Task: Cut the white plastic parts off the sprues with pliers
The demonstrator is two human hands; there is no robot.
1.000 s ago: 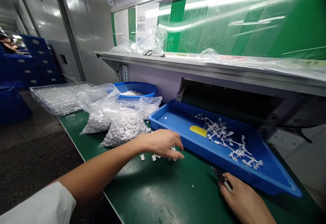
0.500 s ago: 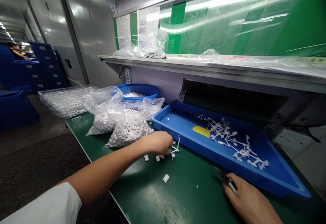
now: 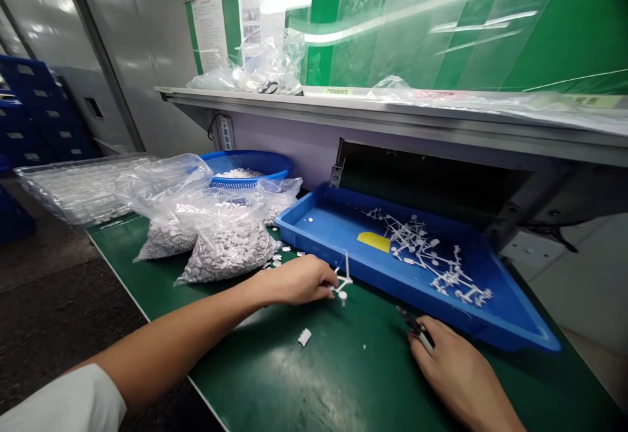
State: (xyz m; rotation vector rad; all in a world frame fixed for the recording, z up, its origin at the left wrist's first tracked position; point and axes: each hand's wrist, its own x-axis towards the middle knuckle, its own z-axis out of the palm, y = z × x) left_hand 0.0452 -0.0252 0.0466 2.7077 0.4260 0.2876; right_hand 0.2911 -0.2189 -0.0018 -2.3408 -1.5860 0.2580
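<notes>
My left hand (image 3: 303, 279) pinches a white branched plastic sprue (image 3: 345, 280) just above the green table. The far ends of the sprue stick out to the right of my fingertips. In my right hand (image 3: 449, 360), fingers wrapped round the handles, is a pair of nippers (image 3: 415, 328) pointing up and left. Between the hands one small white plastic part (image 3: 304, 337) lies on the table, with a tiny white scrap (image 3: 364, 347) farther right. Several more small white parts (image 3: 277, 260) lie beyond my left hand, by the bags.
A blue tray (image 3: 333, 249) holding a heap of white sprues (image 3: 412, 239) and a yellow piece (image 3: 373, 242) stands at the right. Clear bags of small white parts (image 3: 230, 249), a blue basket (image 3: 265, 160) and clear plastic trays (image 3: 69, 186) stand at left. A shelf (image 3: 304, 101) overhangs the back.
The whole view has shifted, so fixed things sit farther left. My left hand has come rightward over the table with the sprue. My right hand still holds the nippers near the tray.
</notes>
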